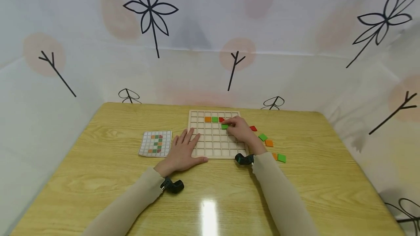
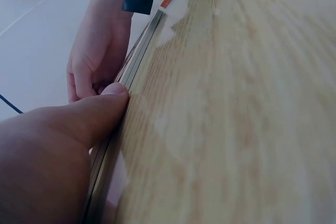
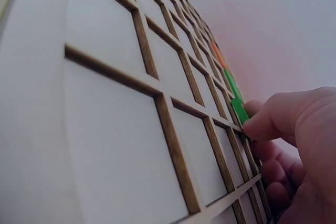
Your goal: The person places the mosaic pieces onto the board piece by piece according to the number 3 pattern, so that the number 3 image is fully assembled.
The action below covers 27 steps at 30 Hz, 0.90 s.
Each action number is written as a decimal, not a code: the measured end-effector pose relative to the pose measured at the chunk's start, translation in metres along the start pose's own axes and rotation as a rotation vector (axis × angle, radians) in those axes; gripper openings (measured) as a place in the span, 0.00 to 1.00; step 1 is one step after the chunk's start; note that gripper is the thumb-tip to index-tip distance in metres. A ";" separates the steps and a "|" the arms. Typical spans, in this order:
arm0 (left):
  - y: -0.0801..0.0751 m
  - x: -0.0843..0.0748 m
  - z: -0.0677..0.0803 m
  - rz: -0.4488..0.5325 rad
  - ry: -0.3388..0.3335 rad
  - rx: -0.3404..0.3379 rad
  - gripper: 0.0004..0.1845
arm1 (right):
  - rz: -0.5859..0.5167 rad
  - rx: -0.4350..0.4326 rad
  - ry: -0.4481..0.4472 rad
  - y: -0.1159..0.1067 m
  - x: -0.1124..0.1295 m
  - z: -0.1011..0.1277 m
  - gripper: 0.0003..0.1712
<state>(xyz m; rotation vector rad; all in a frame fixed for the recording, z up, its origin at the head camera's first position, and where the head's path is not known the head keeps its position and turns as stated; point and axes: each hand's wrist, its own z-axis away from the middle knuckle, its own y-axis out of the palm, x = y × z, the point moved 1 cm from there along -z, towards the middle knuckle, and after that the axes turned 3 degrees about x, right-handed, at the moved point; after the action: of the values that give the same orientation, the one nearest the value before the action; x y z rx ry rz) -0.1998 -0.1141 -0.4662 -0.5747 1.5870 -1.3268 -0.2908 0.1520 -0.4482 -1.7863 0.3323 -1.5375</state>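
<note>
A wooden grid board [image 1: 209, 145] lies on the table, its upper part holding an orange tile [image 1: 208, 119], a green tile [image 1: 214, 119] and a red tile [image 1: 221, 120] side by side in one row. My right hand [image 1: 241, 130] pinches another green tile [image 1: 224, 126] between thumb and fingers, just below the red one; the right wrist view shows this green tile [image 3: 240, 110] at the thumb tip, over the grid. With fingers spread, my left hand [image 1: 183, 153] rests on the board's left side, its thumb [image 2: 107, 106] along the front edge.
Left of the board lies a paper pattern card [image 1: 142, 151] with coloured squares on a grid. Several loose tiles lie to the right: a red tile [image 1: 253, 128], a green tile [image 1: 263, 137], an orange tile [image 1: 269, 143] and a green tile [image 1: 281, 158] beside a partly hidden orange one.
</note>
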 end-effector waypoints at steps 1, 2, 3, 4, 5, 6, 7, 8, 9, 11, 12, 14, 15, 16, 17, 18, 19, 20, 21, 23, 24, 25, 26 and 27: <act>0.001 0.000 0.000 -0.006 -0.003 0.002 0.53 | 0.001 0.000 0.003 0.000 0.001 0.000 0.20; 0.001 0.001 0.000 -0.007 -0.004 0.001 0.53 | 0.004 -0.001 0.006 0.000 0.001 0.000 0.19; 0.001 0.001 0.000 -0.008 -0.004 -0.001 0.53 | 0.002 -0.002 0.008 0.001 0.002 0.000 0.19; 0.001 0.001 0.001 -0.007 -0.002 -0.005 0.53 | 0.002 -0.003 0.008 0.001 0.002 0.000 0.19; 0.000 0.001 0.001 -0.006 -0.003 -0.006 0.53 | 0.000 -0.003 0.007 0.001 0.003 0.000 0.19; 0.000 0.000 0.001 -0.005 -0.003 -0.007 0.53 | -0.004 -0.004 0.006 0.002 0.003 0.000 0.19; -0.001 0.000 0.002 -0.004 -0.001 -0.010 0.53 | -0.009 -0.004 0.008 0.002 0.003 0.000 0.18; -0.001 0.000 0.002 -0.002 0.000 -0.014 0.53 | -0.011 -0.003 0.006 0.002 0.003 0.000 0.18; -0.001 -0.001 0.002 -0.005 -0.002 -0.011 0.53 | -0.015 -0.002 0.004 0.002 0.003 0.000 0.18; -0.001 -0.001 0.002 -0.008 -0.003 -0.013 0.52 | -0.015 -0.003 -0.001 0.002 0.003 0.000 0.18; -0.001 -0.001 0.002 -0.008 -0.001 -0.016 0.52 | -0.016 -0.003 -0.002 0.002 0.003 0.000 0.17; -0.001 -0.001 0.002 -0.007 0.003 -0.023 0.52 | -0.016 -0.005 -0.004 0.002 0.003 0.001 0.17; -0.001 -0.001 0.002 -0.008 0.002 -0.021 0.52 | -0.015 -0.006 -0.005 0.002 0.003 0.001 0.17; -0.001 -0.001 0.002 -0.008 0.004 -0.024 0.52 | -0.014 -0.009 -0.007 0.002 0.003 0.001 0.17; -0.001 -0.001 0.002 -0.009 0.006 -0.026 0.52 | -0.016 -0.011 -0.008 0.002 0.003 0.001 0.17; -0.001 -0.001 0.002 -0.008 0.008 -0.027 0.52 | -0.014 -0.013 -0.011 0.002 0.003 0.001 0.17; -0.001 -0.001 0.002 -0.009 0.009 -0.029 0.52 | -0.012 -0.016 -0.015 0.002 0.004 0.001 0.17; -0.001 -0.001 0.002 -0.010 0.008 -0.028 0.52 | -0.011 -0.018 -0.017 0.002 0.004 0.001 0.16; -0.001 -0.001 0.002 -0.007 0.007 -0.027 0.52 | -0.010 -0.020 -0.020 0.002 0.004 0.001 0.16; -0.001 -0.001 0.002 0.001 0.010 -0.028 0.52 | -0.006 -0.024 -0.024 0.003 0.005 0.002 0.16; -0.001 -0.001 0.002 0.003 0.008 -0.024 0.52 | -0.003 -0.026 -0.025 0.003 0.005 0.002 0.16; -0.001 -0.001 0.002 0.004 0.009 -0.025 0.52 | -0.005 -0.028 -0.024 0.003 0.005 0.002 0.15; -0.001 -0.001 0.002 0.005 0.008 -0.023 0.52 | -0.005 -0.030 -0.024 0.003 0.005 0.001 0.15; -0.001 -0.001 0.003 0.005 0.008 -0.023 0.52 | -0.008 -0.031 -0.024 0.004 0.005 0.001 0.15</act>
<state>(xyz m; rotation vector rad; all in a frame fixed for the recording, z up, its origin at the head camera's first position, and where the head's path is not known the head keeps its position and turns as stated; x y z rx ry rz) -0.1973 -0.1146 -0.4644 -0.5793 1.6112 -1.3100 -0.2875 0.1467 -0.4470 -1.8308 0.3390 -1.5230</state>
